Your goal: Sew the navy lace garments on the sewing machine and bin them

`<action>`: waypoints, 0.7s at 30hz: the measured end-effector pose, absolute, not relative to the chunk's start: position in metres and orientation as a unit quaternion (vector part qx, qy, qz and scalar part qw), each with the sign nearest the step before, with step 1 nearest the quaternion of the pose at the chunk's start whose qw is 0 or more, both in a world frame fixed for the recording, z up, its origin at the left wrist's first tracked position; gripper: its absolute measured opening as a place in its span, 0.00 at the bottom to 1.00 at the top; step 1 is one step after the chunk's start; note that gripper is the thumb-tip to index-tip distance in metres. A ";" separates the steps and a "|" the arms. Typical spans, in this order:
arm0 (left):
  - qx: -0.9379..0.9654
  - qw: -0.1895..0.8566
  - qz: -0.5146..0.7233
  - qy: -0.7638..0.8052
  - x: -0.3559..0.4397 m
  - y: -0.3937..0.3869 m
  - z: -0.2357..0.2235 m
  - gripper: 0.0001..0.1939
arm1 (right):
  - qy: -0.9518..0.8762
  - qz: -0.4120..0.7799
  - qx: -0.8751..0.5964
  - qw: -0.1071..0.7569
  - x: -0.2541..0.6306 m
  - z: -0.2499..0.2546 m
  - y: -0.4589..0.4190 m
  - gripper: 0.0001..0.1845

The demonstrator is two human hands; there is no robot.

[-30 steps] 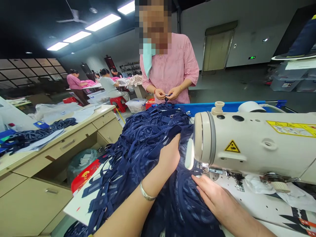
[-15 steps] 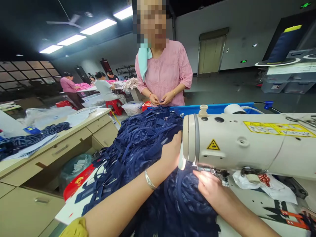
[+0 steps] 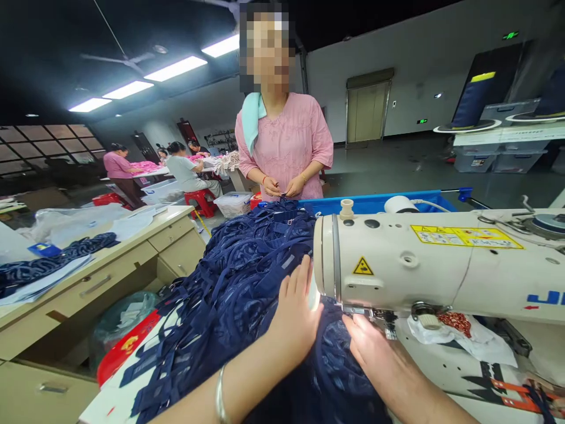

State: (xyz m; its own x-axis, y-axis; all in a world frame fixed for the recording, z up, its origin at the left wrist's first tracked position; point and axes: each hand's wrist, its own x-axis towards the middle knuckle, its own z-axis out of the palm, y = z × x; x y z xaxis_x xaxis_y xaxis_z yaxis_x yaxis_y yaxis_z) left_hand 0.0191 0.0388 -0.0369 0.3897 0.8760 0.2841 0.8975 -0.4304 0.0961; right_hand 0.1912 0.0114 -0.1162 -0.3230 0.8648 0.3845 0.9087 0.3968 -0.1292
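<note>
A cream sewing machine [image 3: 388, 277] lies across the right side, its lit needle area just above a navy bra [image 3: 338, 362]. My left hand [image 3: 295, 315] rests with fingers stretched out over the navy fabric, left of the machine head. It grips nothing that I can see. My right hand [image 3: 368, 341] is beside the presser foot, its fingers closed on the bra's edge; the fingertips are partly hidden by fabric and machine. A big heap of navy bras [image 3: 247, 265] with straps spreads beyond and left of my hands.
Orange-handled scissors [image 3: 514, 397] and a white cloth [image 3: 481, 341] lie on the machine table at right. A person in a pink top [image 3: 282, 150] stands behind the heap. A desk [image 3: 132, 259] is at left, a blue bin [image 3: 366, 203] behind the machine.
My left hand has drawn back toward me from beside the machine head, and its fingers have spread. My right hand stays by the presser foot. The view has shifted slightly right.
</note>
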 end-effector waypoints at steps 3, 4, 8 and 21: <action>-0.869 -0.019 -0.099 -0.484 0.021 0.023 -0.044 0.19 | -0.815 -0.064 -0.559 0.141 0.190 -0.105 0.012 0.25; -0.884 -0.038 -0.087 -0.458 0.020 0.024 -0.046 0.17 | -0.820 -0.049 -0.554 0.136 0.190 -0.101 0.011 0.25; -0.920 -0.079 -0.092 -0.373 0.014 0.045 -0.047 0.15 | -0.826 0.029 -0.549 0.126 0.189 -0.097 0.008 0.24; -0.927 -0.062 -0.065 -0.364 0.011 0.050 -0.056 0.13 | -0.790 0.124 -0.521 0.299 0.237 -0.102 0.047 0.13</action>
State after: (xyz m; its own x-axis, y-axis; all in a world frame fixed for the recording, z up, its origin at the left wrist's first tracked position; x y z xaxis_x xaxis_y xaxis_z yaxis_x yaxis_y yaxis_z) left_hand 0.0107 0.0497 -0.0564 0.7264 0.6831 0.0757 0.6669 -0.7272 0.1624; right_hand 0.2373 0.0472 -0.1020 -0.2787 0.8972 0.3425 0.7491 0.4262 -0.5072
